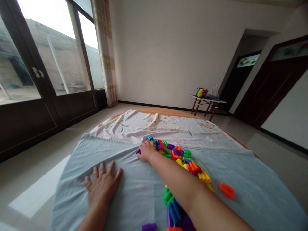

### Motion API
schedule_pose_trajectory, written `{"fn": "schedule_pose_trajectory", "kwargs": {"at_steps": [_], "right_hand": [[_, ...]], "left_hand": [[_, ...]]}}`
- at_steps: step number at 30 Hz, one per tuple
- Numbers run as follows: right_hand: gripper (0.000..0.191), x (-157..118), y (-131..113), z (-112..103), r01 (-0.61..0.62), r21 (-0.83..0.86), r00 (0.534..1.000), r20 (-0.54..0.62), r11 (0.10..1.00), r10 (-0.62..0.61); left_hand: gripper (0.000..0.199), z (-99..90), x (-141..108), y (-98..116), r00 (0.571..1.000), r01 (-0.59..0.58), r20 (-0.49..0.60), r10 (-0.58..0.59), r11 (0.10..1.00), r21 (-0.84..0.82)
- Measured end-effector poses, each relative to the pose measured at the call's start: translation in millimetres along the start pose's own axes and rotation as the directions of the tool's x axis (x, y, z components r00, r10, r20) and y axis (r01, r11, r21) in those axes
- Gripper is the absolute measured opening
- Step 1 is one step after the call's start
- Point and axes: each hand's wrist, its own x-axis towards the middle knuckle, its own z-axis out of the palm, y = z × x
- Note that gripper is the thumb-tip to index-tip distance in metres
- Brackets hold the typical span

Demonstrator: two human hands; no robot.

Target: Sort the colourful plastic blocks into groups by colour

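Observation:
My left hand [103, 183] lies flat on the light blue cloth [134, 192], fingers spread, holding nothing. Farther forward, my right hand [146, 150] reaches the far left end of a long pile of plastic blocks [176, 150] in purple, green, orange, yellow and blue. Its fingers curl down over the blocks there, beside a purple piece [138, 151] and a blue one [149, 138]; what they grip is hidden. My right forearm crosses above the pile and covers part of it. Green and blue blocks [174, 211] lie nearer to me, left of the forearm.
A separate orange block [226, 190] lies right of my forearm, and a purple block [149, 227] sits at the bottom edge. A white patterned cloth [168, 128] covers the table's far part. Beyond stands a small table [222, 101] with bags, near the wall.

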Motion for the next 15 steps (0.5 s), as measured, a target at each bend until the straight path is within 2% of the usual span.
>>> {"fn": "schedule_pose_trajectory", "kwargs": {"at_steps": [5,10,13,15], "right_hand": [[0.041,-43,37,-8,-0.091,-0.023,0.996,0.019,0.996,0.091],[0.039,-88,62,-24,-0.140,-0.046,0.988,0.054,0.989,0.142],[0.036,-109,68,-38,-0.185,-0.077,0.978,0.082,0.980,0.191],[0.035,-122,60,-44,-0.182,-0.084,0.982,0.042,0.980,0.186]], "left_hand": [[0.070,-5.0,-1,3,0.999,0.011,0.052,-0.013,0.999,0.030],[0.070,-9.0,-4,5,0.998,0.015,0.068,-0.018,0.999,0.047],[0.072,-9.9,-4,6,0.999,0.009,0.054,-0.010,1.000,0.028],[0.073,-10.4,-4,6,0.998,0.009,0.055,-0.010,1.000,0.019]]}}
